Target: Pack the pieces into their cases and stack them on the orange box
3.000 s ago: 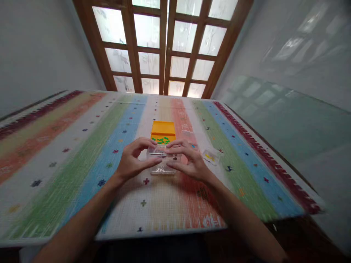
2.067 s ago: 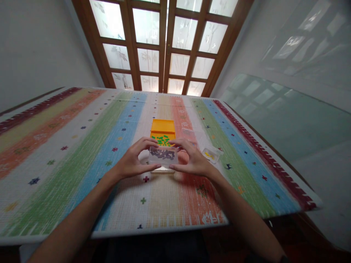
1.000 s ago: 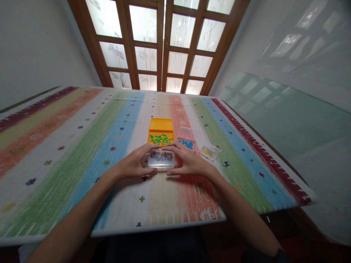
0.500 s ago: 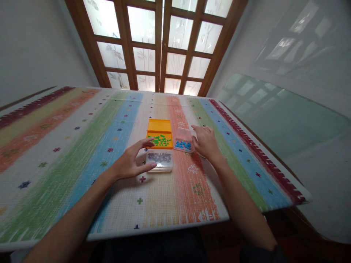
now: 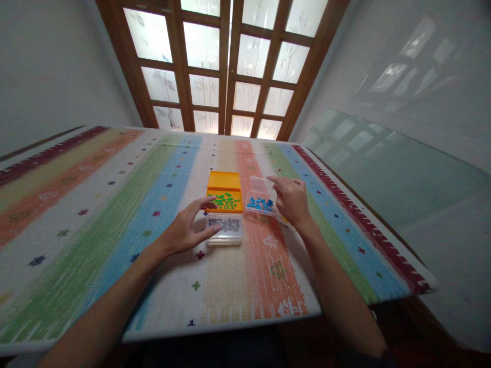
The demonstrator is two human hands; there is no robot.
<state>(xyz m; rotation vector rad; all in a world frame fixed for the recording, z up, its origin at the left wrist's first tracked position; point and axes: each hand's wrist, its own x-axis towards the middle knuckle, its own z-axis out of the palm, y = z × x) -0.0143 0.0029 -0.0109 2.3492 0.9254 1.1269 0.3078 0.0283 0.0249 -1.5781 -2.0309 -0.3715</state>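
My left hand [image 5: 182, 230] is open, fingers apart, its thumb over the near clear box [image 5: 224, 240] of dark small pieces and its fingertips at the open orange box [image 5: 224, 179]. Green small pieces [image 5: 226, 201] lie in that orange box. To its right, a clear plastic box [image 5: 262, 210] stands with its lid raised, holding blue small pieces [image 5: 260, 203]. My right hand [image 5: 292, 199] grips this box at its right side, index finger along the lid's far edge. The contact of its other fingers is hidden.
A yellowish item [image 5: 284, 221] shows partly beneath my right wrist. The striped tablecloth [image 5: 222, 286] covers the table. Behind the table are wood-framed glass doors [image 5: 226, 66], and a glass panel [image 5: 376, 148] leans against the right wall.
The clear box with blue pieces has shifted slightly right, away from the orange box, and turned a little along with my right hand. My left hand has hardly moved. The view has tilted slightly.
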